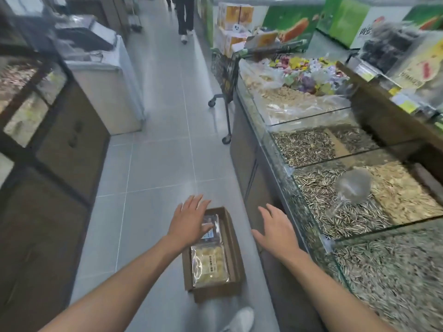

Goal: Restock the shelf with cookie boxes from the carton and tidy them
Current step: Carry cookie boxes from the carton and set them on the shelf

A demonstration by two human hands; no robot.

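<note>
A brown cardboard carton lies open on the grey floor tiles in front of me. Inside it are two clear plastic cookie boxes: a near one with pale yellow cookies, and a far one with a blue-and-white label. My left hand hovers over the far box with fingers spread, covering part of it; whether it touches is unclear. My right hand is open to the right of the carton, beside the counter, holding nothing.
A glass-fronted bulk counter with seeds and snacks runs along the right. A wheeled shopping cart loaded with yellow boxes stands ahead. Dark display cabinets line the left. A person walks away down the aisle. My white shoe is below.
</note>
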